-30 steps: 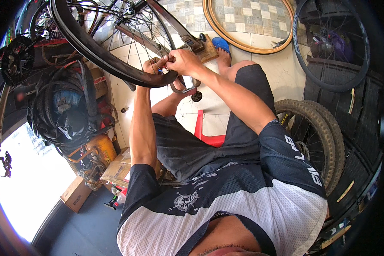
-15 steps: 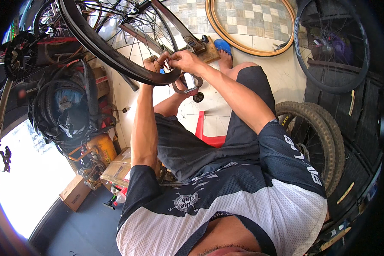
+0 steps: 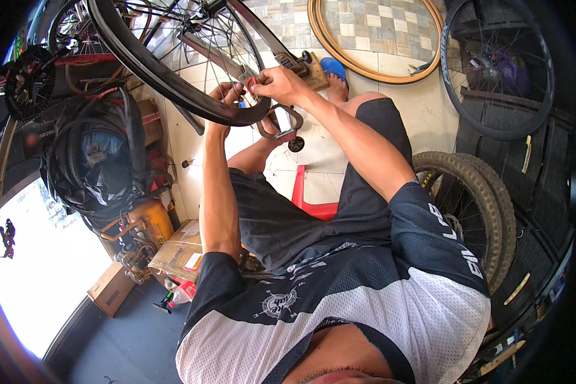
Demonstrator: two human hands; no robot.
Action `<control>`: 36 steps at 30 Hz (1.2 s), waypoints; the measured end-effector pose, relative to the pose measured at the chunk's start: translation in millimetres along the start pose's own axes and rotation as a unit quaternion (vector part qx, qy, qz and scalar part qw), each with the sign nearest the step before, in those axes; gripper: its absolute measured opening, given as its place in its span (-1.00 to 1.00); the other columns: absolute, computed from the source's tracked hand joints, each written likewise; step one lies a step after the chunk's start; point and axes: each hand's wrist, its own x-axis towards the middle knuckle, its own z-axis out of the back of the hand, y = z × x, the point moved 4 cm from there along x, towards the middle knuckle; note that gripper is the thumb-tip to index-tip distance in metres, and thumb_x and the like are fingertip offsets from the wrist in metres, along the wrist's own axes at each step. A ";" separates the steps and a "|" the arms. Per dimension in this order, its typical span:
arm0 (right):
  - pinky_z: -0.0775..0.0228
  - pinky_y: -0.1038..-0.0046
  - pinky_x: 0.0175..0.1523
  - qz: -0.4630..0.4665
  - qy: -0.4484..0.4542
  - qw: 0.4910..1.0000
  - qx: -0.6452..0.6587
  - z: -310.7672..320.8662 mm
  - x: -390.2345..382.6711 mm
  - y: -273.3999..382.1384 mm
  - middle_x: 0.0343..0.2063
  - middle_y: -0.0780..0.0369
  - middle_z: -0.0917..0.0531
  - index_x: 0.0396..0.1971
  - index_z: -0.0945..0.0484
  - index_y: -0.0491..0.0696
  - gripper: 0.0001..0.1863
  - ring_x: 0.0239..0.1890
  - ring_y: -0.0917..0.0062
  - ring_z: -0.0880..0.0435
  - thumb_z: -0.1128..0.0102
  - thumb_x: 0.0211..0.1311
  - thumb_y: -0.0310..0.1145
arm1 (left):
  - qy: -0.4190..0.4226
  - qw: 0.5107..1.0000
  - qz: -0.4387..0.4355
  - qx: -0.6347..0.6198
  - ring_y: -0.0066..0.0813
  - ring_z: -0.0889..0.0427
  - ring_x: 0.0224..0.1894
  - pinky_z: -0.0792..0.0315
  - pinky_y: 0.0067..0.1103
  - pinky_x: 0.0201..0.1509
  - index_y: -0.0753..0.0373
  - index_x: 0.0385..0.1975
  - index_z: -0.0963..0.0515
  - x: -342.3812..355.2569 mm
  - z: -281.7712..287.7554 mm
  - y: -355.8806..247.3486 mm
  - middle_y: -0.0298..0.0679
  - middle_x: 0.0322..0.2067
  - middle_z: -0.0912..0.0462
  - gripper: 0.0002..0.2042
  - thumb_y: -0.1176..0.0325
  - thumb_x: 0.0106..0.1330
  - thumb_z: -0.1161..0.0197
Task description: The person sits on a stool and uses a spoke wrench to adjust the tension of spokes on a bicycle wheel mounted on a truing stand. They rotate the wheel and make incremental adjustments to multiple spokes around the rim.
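A spoked bicycle wheel [image 3: 153, 82] with a black rim is mounted in a metal truing stand [image 3: 262, 32] in front of me. Just above the near part of the rim, my right hand [image 3: 280, 84] pinches a small red spoke wrench [image 3: 251, 83] among the spokes. My left hand [image 3: 226, 94] is beside it, its fingers curled close to the spokes. Whatever those fingertips hold is too small to make out, and the rim covers part of that hand. Below my right hand sits the stand's caliper [image 3: 287, 131], with a black round knob [image 3: 296, 144].
Tan tyres [image 3: 390, 78] lie on the tiled floor ahead, and another wheel [image 3: 447, 70] stands at the far right. Knobbly tyres [image 3: 493, 192] rest by my right arm. A red stool [image 3: 317, 210] shows between my legs. Left are hanging tubes [image 3: 70, 157] and a cardboard box [image 3: 179, 251].
My hands have parted slightly, the left easing back from the right. The red wrench in my right fingers shows more plainly. The wheel and stand look about the same.
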 end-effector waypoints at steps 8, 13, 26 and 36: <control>-0.51 0.33 -0.25 0.036 -0.001 0.997 -0.074 -2.5 -4.3 8.1 -0.48 0.05 -0.72 -0.35 -0.69 -0.23 -0.57 -0.42 0.33 -0.71 -0.38 0.14 -0.08 | -0.024 0.999 0.026 -0.017 -0.73 -0.47 -0.55 -0.27 -0.71 -0.53 0.22 -0.31 -0.63 15.5 1.5 27.7 -0.42 -0.51 -0.60 -0.79 0.24 0.30 -0.47; -0.51 0.32 -0.25 0.043 -0.017 0.993 -0.112 -7.1 -3.8 7.8 -0.47 0.08 -0.73 -0.36 -0.70 -0.21 -0.57 -0.41 0.33 -0.72 -0.40 0.14 -0.06 | -0.019 0.999 0.028 -0.023 -0.75 -0.43 -0.60 -0.21 -0.72 -0.60 0.20 -0.32 -0.62 19.1 3.8 31.3 -0.42 -0.53 -0.59 -0.79 0.23 0.29 -0.48; -0.57 0.36 -0.13 0.037 0.009 0.994 -0.098 -9.8 -1.4 6.5 -0.33 0.07 -0.78 -0.23 -0.69 -0.21 -0.63 -0.28 0.34 -0.78 -0.33 0.20 -0.17 | 0.033 0.994 0.100 -0.038 -0.64 -0.54 -0.43 -0.41 -0.66 -0.39 0.36 -0.25 -0.63 7.8 1.0 32.8 -0.37 -0.41 -0.64 -0.69 0.17 0.35 -0.42; -0.55 0.41 -0.10 -0.003 0.029 0.999 -0.018 -17.5 3.3 -14.8 -0.28 0.08 -0.79 -0.13 -0.69 -0.22 -0.68 -0.25 0.47 -0.76 -0.27 0.27 -0.28 | 0.042 0.841 -0.254 0.476 -0.34 -0.64 -0.48 -0.46 -0.44 -0.39 0.07 -0.22 -0.72 7.5 -18.9 4.9 -0.20 -0.50 -0.64 -0.79 0.34 0.12 -0.40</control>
